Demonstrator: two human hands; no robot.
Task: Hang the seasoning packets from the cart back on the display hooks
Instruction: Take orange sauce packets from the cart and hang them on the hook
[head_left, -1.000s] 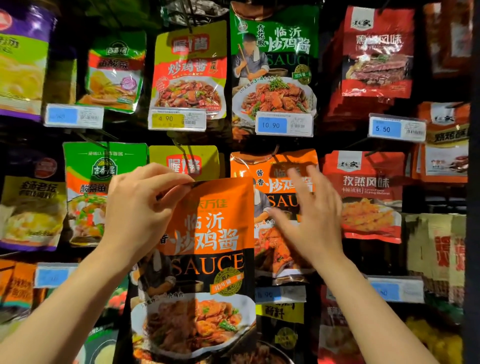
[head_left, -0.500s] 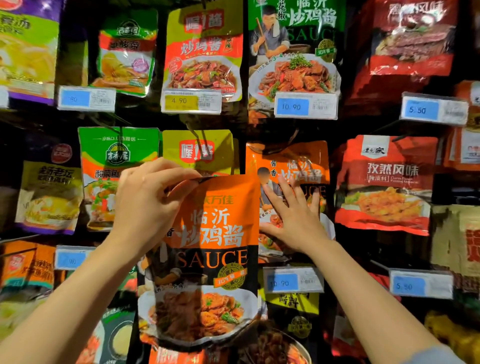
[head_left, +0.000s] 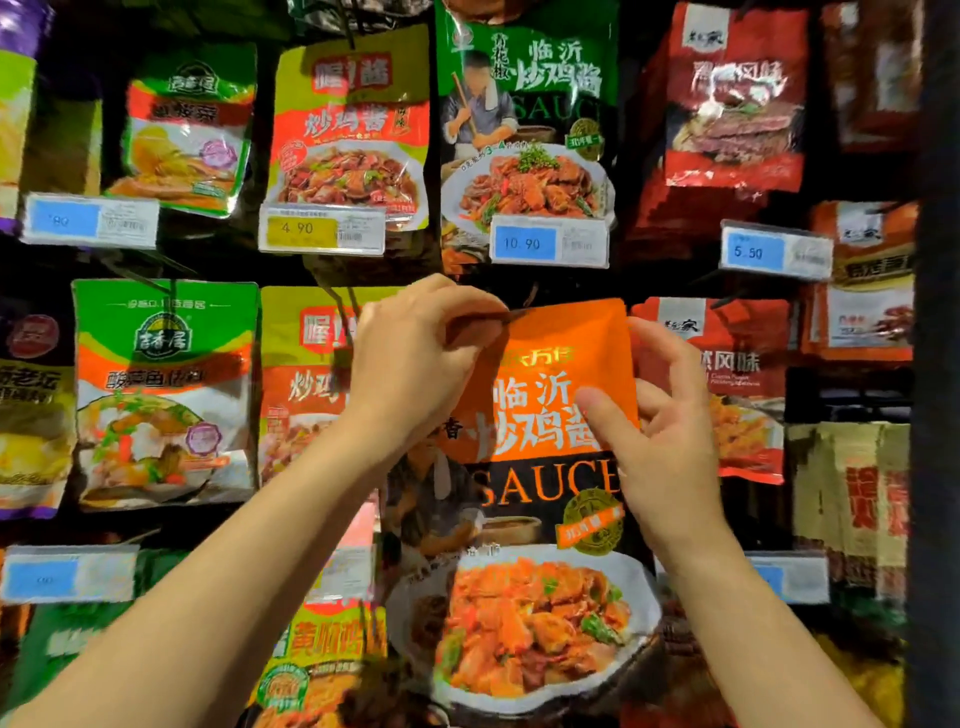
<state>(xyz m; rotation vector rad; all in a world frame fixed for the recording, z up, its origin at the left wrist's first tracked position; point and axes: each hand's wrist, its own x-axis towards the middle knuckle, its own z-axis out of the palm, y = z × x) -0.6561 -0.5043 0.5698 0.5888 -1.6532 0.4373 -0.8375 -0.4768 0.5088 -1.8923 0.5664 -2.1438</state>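
An orange and black sauce packet (head_left: 540, 467) with a chicken dish pictured on it is held up in front of the middle row of the display. My left hand (head_left: 410, 364) pinches its top left corner. My right hand (head_left: 660, 431) grips its right edge, thumb on the front and fingers behind. The packet covers the hook and the hanging packets behind it, so the hook itself is hidden.
Hanging packets fill the wall: a green one (head_left: 166, 389) and a yellow-green one (head_left: 306, 374) to the left, a red one (head_left: 737, 384) to the right, a green sauce packet (head_left: 524, 119) above. Price tags (head_left: 548, 241) jut out on hook ends.
The packet has shifted right and up, in front of the orange packets' hook. My right hand left the hanging packets and took hold of the held packet's right edge.
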